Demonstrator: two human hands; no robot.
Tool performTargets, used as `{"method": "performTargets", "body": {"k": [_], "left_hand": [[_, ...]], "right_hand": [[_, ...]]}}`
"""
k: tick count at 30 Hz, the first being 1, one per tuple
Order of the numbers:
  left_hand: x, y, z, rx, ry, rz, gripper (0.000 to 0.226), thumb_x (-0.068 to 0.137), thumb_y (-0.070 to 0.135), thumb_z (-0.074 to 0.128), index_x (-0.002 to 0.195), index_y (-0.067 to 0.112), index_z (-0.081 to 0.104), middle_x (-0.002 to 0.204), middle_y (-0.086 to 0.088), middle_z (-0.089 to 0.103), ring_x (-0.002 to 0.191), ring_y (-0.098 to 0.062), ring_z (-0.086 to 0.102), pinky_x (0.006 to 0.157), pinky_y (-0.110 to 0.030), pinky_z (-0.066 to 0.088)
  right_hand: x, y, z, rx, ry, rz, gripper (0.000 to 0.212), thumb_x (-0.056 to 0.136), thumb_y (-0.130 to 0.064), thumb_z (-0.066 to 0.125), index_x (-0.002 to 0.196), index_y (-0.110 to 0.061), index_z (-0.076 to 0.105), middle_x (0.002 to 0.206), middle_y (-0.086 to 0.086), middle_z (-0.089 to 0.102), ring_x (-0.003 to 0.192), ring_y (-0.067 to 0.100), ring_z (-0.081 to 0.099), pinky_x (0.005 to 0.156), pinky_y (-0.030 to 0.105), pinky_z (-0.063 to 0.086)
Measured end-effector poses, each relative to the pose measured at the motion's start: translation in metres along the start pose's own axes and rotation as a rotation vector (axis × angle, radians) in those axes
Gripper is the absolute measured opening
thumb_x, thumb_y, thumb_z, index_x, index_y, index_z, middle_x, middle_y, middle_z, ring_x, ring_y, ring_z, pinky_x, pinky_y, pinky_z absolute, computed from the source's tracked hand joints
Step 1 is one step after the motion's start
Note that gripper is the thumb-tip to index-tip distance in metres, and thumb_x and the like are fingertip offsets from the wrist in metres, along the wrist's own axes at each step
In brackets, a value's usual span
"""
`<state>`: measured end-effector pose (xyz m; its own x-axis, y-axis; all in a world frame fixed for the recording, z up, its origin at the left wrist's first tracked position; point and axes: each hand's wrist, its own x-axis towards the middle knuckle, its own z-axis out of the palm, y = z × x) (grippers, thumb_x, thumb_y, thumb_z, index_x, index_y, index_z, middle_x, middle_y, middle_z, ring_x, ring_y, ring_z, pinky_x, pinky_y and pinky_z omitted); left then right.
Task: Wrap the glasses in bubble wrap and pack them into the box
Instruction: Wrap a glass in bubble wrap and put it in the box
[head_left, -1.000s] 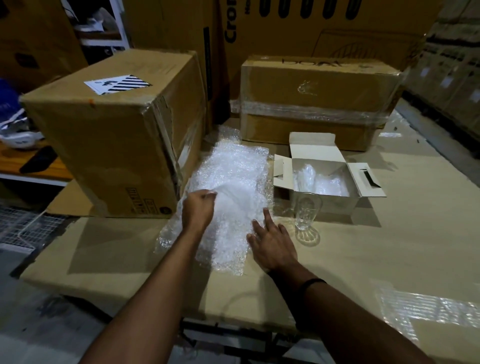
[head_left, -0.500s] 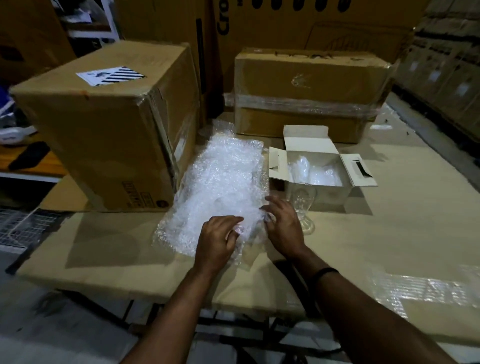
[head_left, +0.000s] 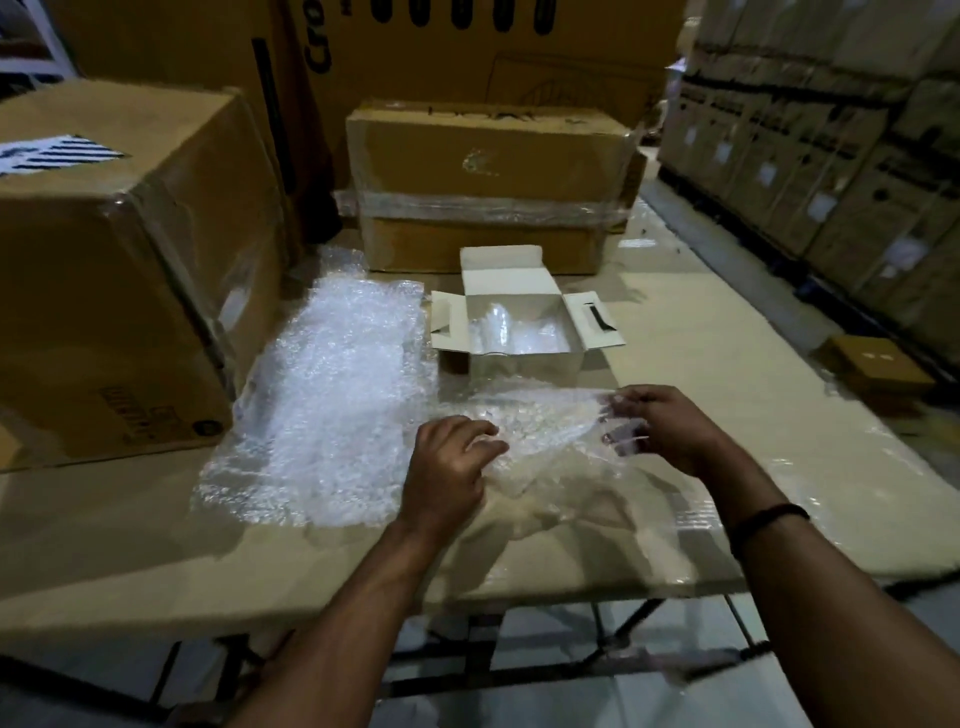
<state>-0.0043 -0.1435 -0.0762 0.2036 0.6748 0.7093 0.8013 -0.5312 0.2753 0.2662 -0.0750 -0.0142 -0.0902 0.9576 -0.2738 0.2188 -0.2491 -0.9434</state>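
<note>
Both my hands hold one sheet of bubble wrap (head_left: 545, 421) lifted just above the table. My left hand (head_left: 452, 467) pinches its left edge and my right hand (head_left: 660, 426) pinches its right edge. A pile of more bubble wrap (head_left: 332, 395) lies flat to the left. Behind the held sheet stands the small white box (head_left: 550, 369) with its flaps open, and wrapped glasses (head_left: 498, 327) lie inside it. The loose glass in front of the box is mostly hidden by the sheet.
A large taped cardboard box (head_left: 114, 260) stands at the left, touching the pile. Another wrapped carton (head_left: 488, 197) sits behind the white box. A small brown box (head_left: 878, 364) lies at the right. Stacked cartons (head_left: 831, 156) line the right side. The table's front edge (head_left: 571, 587) is close.
My hands have lifted one sheet off the pile and drawn it rightward, spreading it between them in front of the white box. The glass is now covered by it.
</note>
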Motion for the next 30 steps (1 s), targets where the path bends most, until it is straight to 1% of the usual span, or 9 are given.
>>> {"method": "performTargets", "body": {"k": [4, 8, 12, 15, 17, 19, 22, 25, 30], "left_hand": [[0.009, 0.025, 0.027, 0.068, -0.166, 0.019, 0.043, 0.063, 0.003, 0.053, 0.095, 0.021, 0.075, 0.106, 0.0, 0.071, 0.098, -0.023, 0.059, 0.082, -0.035, 0.036], [0.018, 0.04, 0.047, 0.151, -0.352, -0.185, 0.054, 0.056, 0.002, 0.062, 0.103, 0.024, 0.075, 0.106, 0.003, 0.073, 0.098, -0.023, 0.066, 0.084, -0.035, 0.041], [0.025, 0.062, 0.057, 0.305, -0.62, -0.306, 0.04, 0.077, 0.019, 0.056, 0.114, 0.03, 0.067, 0.116, 0.011, 0.065, 0.109, -0.021, 0.058, 0.087, -0.036, 0.037], [0.019, 0.075, 0.063, 0.393, -0.678, -0.37, 0.041, 0.084, 0.027, 0.047, 0.123, 0.029, 0.059, 0.129, 0.007, 0.056, 0.115, -0.024, 0.05, 0.091, -0.039, 0.035], [0.018, 0.082, 0.068, 0.43, -0.683, -0.375, 0.045, 0.085, 0.037, 0.044, 0.127, 0.029, 0.056, 0.136, 0.003, 0.052, 0.119, -0.026, 0.046, 0.093, -0.041, 0.033], [0.02, 0.086, 0.072, 0.413, -0.719, -0.375, 0.053, 0.084, 0.05, 0.04, 0.132, 0.032, 0.051, 0.141, 0.001, 0.047, 0.123, -0.026, 0.041, 0.095, -0.043, 0.03], [0.017, 0.084, 0.068, 0.38, -0.779, -0.388, 0.076, 0.078, 0.075, 0.016, 0.139, 0.04, 0.044, 0.152, 0.006, 0.037, 0.133, -0.024, 0.033, 0.101, -0.046, 0.025], [0.007, 0.081, 0.061, 0.261, -0.678, -0.511, 0.083, 0.076, 0.078, 0.003, 0.133, 0.043, 0.052, 0.151, 0.01, 0.039, 0.135, -0.021, 0.033, 0.104, -0.045, 0.022], [0.003, 0.088, 0.069, 0.447, -0.42, -0.814, 0.061, 0.085, 0.066, 0.043, 0.129, 0.026, 0.058, 0.139, -0.001, 0.05, 0.127, -0.028, 0.04, 0.099, -0.045, 0.028]], "right_hand": [[0.014, 0.017, -0.034, -0.054, 0.087, 0.142, 0.019, 0.088, 0.011, 0.051, 0.099, 0.009, 0.067, 0.073, 0.021, 0.063, 0.05, 0.025, 0.06, 0.046, 0.026, 0.052], [0.027, 0.032, -0.059, -0.089, 0.118, 0.218, 0.018, 0.083, 0.011, 0.063, 0.1, 0.018, 0.064, 0.077, 0.026, 0.06, 0.056, 0.029, 0.056, 0.05, 0.034, 0.055], [0.042, 0.036, -0.077, -0.021, 0.274, 0.135, 0.031, 0.085, -0.015, 0.074, 0.106, 0.005, 0.062, 0.084, 0.02, 0.064, 0.056, 0.027, 0.062, 0.05, 0.034, 0.055], [0.041, 0.029, -0.08, -0.432, 0.493, -0.158, 0.032, 0.087, -0.039, 0.068, 0.104, -0.012, 0.067, 0.097, 0.004, 0.069, 0.083, 0.023, 0.066, 0.078, 0.034, 0.053], [0.025, 0.026, -0.065, -0.655, 0.426, -0.372, 0.03, 0.092, -0.041, 0.061, 0.105, -0.016, 0.069, 0.103, 0.003, 0.07, 0.093, 0.023, 0.065, 0.08, 0.031, 0.048], [0.012, 0.033, -0.043, -0.848, 0.214, -0.462, 0.038, 0.094, -0.045, 0.055, 0.118, -0.018, 0.066, 0.123, 0.005, 0.065, 0.11, 0.026, 0.061, 0.09, 0.034, 0.048], [0.008, 0.065, -0.025, -1.169, -0.085, -0.306, 0.064, 0.098, -0.054, 0.036, 0.151, -0.02, 0.028, 0.159, 0.009, 0.023, 0.145, 0.026, 0.025, 0.116, 0.041, 0.024], [0.014, 0.085, -0.037, -1.285, -0.234, -0.213, 0.071, 0.097, -0.062, 0.023, 0.155, -0.026, 0.004, 0.163, 0.003, -0.005, 0.15, 0.021, -0.003, 0.12, 0.046, 0.002], [0.022, 0.084, -0.063, -1.284, -0.219, -0.277, 0.08, 0.093, -0.07, 0.021, 0.155, -0.026, -0.005, 0.163, -0.001, -0.009, 0.15, 0.018, -0.008, 0.118, 0.048, -0.003]]}}
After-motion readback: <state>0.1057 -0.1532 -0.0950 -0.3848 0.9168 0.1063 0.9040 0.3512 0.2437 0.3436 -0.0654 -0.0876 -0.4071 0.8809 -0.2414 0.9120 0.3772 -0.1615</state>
